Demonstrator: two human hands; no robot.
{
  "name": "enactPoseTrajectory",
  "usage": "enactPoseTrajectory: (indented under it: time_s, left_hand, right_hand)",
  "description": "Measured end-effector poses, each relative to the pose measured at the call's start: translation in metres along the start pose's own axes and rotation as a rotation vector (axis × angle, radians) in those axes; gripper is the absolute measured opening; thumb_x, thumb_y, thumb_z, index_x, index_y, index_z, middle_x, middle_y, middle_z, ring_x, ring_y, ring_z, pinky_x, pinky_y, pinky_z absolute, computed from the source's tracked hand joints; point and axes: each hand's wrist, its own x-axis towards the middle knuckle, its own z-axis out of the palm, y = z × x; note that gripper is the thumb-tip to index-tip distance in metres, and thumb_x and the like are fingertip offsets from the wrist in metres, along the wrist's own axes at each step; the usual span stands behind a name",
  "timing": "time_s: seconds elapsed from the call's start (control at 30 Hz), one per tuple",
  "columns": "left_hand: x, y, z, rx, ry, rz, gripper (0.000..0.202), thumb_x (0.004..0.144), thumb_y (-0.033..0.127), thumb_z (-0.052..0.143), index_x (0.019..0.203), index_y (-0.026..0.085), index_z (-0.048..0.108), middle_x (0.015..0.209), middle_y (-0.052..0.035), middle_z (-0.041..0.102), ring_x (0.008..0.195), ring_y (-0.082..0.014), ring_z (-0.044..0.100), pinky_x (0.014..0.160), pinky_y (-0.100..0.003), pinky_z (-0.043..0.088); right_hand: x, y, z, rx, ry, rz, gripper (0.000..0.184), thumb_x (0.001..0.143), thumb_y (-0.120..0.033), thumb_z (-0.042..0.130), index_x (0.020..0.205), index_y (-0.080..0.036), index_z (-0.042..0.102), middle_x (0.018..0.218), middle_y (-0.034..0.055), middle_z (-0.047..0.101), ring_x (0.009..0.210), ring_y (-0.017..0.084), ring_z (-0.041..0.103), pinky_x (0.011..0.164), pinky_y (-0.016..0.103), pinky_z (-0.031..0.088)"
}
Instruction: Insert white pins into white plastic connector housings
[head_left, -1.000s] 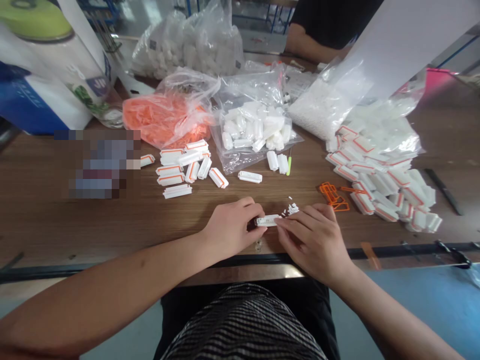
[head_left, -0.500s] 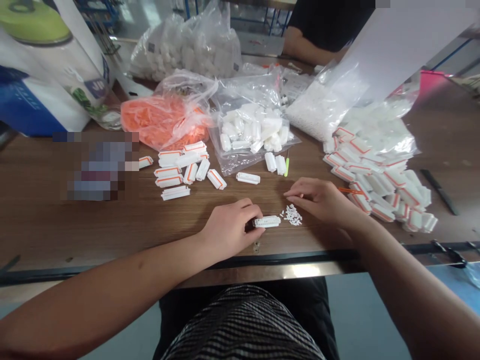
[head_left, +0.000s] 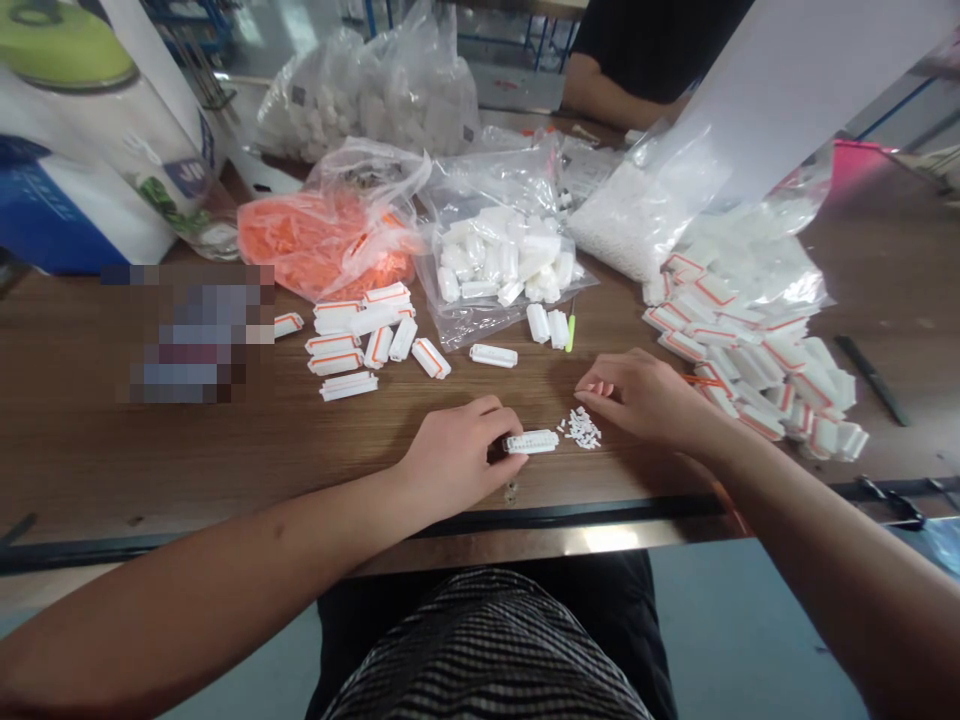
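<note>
My left hand [head_left: 469, 455] is closed around the left end of a white ridged plastic housing [head_left: 534, 441], which lies lengthwise on the table with a row of small slots along its face. Just right of the housing is a little pile of tiny white plastic pieces [head_left: 583, 428]. Above and to the right of that pile hovers my right hand [head_left: 634, 395], its thumb and fingers drawn together in a pinch. Whatever may be between those fingertips is too small to make out.
Several white housings with orange strips [head_left: 335, 345] lie left; a bigger heap [head_left: 765, 365] is right. Behind stand bags of orange parts [head_left: 322, 240], white housings [head_left: 506, 255] and white granules [head_left: 637, 215]. A green-handled tool [head_left: 571, 332] and a dark flat bar [head_left: 871, 380] lie nearby.
My right hand has shifted slightly right and its fingers have curled in closer together. My left hand keeps its hold on the white housing. An orange streak now shows beside my right forearm.
</note>
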Motion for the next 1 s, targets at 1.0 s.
enactPoseTrajectory:
  time_s: [1.0]
  left_hand:
    - [0.000, 0.000, 0.002, 0.011, -0.009, -0.023, 0.008, 0.083, 0.027, 0.067, 0.089, 0.022, 0.066, 0.086, 0.0034, 0.064, 0.069, -0.0112, 0.059, 0.063, -0.024, 0.044]
  right_hand:
    - [-0.020, -0.065, 0.005, -0.066, 0.044, -0.206, 0.027, 0.095, -0.018, 0.048, 0.079, -0.018, 0.070, 0.073, 0.0039, 0.067, 0.072, 0.018, 0.059, 0.076, 0.036, 0.039]
